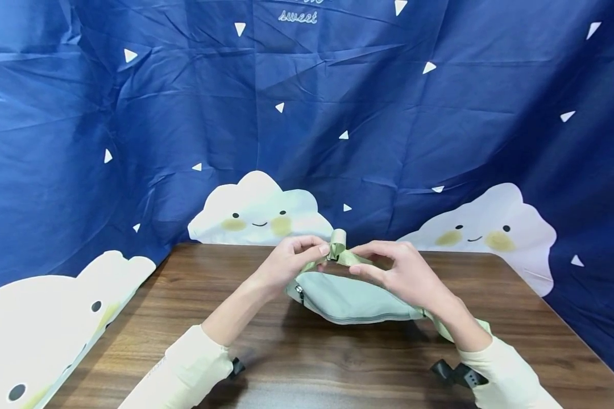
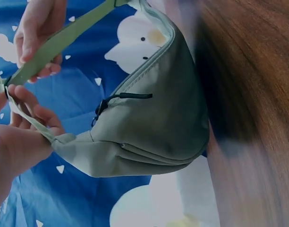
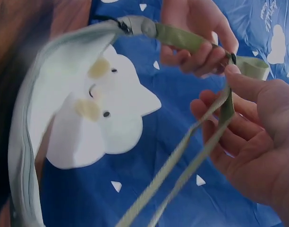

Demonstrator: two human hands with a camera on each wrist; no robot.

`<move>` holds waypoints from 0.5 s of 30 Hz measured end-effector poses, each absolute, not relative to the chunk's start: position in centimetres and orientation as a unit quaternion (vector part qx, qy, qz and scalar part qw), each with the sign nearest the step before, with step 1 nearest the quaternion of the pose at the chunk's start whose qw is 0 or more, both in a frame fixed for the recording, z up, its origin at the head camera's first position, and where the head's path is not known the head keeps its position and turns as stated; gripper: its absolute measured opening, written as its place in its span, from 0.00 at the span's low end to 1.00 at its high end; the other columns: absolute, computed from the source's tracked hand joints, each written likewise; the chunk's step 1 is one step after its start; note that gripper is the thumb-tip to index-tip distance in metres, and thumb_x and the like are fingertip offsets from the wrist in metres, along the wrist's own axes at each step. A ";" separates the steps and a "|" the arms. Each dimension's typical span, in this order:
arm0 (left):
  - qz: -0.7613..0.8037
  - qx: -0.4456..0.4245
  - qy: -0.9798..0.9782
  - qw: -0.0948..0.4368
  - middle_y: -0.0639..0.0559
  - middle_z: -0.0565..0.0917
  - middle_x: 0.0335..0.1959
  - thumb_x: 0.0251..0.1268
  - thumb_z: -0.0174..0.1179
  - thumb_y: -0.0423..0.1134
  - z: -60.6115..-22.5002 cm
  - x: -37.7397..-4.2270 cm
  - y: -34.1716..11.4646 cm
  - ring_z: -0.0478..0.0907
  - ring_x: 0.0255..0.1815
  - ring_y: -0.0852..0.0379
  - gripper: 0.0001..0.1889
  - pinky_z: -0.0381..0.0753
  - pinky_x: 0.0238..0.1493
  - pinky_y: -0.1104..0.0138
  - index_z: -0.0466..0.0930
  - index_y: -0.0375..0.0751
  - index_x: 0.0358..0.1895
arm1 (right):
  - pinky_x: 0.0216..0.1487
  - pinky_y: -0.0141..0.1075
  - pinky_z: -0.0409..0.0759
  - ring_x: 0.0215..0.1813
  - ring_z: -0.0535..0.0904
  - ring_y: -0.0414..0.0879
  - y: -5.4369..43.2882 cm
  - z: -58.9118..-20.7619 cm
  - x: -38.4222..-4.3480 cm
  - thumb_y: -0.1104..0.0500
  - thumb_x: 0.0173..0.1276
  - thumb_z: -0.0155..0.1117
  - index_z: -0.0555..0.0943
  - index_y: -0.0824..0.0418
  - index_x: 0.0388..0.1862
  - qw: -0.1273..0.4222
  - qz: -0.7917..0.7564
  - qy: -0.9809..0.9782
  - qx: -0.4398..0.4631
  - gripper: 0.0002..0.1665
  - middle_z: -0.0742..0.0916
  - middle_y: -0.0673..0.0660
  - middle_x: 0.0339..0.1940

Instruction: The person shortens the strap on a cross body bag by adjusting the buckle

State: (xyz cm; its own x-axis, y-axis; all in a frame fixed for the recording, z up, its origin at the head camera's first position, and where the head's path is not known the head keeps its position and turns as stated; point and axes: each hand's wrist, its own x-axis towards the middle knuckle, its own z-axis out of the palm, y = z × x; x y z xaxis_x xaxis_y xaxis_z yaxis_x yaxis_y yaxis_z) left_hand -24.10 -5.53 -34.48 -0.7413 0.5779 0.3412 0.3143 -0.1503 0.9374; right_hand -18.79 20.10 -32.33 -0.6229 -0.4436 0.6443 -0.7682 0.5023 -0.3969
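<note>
A sage-green sling bag [image 1: 358, 298] is at the middle of the table, its far part raised toward the hands. My left hand [image 1: 291, 261] pinches the light green strap [image 1: 357, 259] beside a small black slider [image 3: 233, 58], where a loop of webbing [image 1: 339, 237] stands up. On the other side of the slider, my right hand [image 1: 406, 272] holds the strap between thumb and fingers. In the left wrist view, a black zipper pull [image 2: 135, 95] hangs on the bag's front.
Brown wood-grain table [image 1: 225, 272] lies under the bag. Behind it hangs a blue cloth [image 1: 307, 142] with white clouds and triangles. Strap webbing [image 1: 442, 330] trails by the right forearm. Black devices [image 1: 460, 375] show at the cuffs.
</note>
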 end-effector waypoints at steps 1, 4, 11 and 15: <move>0.679 0.343 0.643 0.095 0.47 0.79 0.31 0.73 0.62 0.44 -34.4 -24.1 -5.7 0.76 0.36 0.52 0.11 0.76 0.48 0.61 0.84 0.38 0.41 | 0.38 0.30 0.78 0.34 0.82 0.38 20.3 -32.2 -18.8 0.57 0.62 0.78 0.89 0.49 0.46 0.244 0.339 -0.833 0.363 0.13 0.87 0.37 0.36; 0.686 0.336 0.640 0.079 0.47 0.78 0.30 0.72 0.62 0.45 -34.1 -24.2 -6.1 0.75 0.37 0.50 0.12 0.74 0.51 0.60 0.83 0.39 0.41 | 0.38 0.29 0.77 0.33 0.82 0.39 20.9 -31.7 -18.7 0.59 0.62 0.78 0.88 0.49 0.43 0.241 0.339 -0.837 0.355 0.11 0.87 0.39 0.34; 0.717 0.318 0.620 0.026 0.49 0.78 0.28 0.71 0.62 0.42 -33.3 -24.8 -7.2 0.75 0.34 0.50 0.09 0.73 0.49 0.62 0.84 0.40 0.38 | 0.35 0.34 0.79 0.38 0.83 0.48 23.2 -30.7 -18.8 0.56 0.68 0.73 0.88 0.54 0.39 0.077 0.421 -0.856 0.288 0.04 0.88 0.50 0.41; 0.731 0.316 0.605 0.009 0.49 0.77 0.28 0.71 0.61 0.40 -33.2 -25.0 -7.8 0.74 0.33 0.52 0.08 0.74 0.48 0.64 0.83 0.39 0.37 | 0.43 0.37 0.82 0.46 0.84 0.53 24.7 -30.6 -19.4 0.60 0.68 0.73 0.87 0.58 0.35 0.002 0.453 -0.846 0.281 0.03 0.88 0.56 0.49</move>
State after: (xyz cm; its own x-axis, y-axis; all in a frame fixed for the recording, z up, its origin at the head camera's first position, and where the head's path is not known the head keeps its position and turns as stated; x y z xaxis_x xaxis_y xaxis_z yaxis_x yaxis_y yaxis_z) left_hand -25.04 -7.82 -33.16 -0.8006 0.3943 0.4511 0.3693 -0.2681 0.8898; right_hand -19.44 24.73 -30.64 -0.8422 -0.4736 0.2577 -0.4772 0.4321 -0.7652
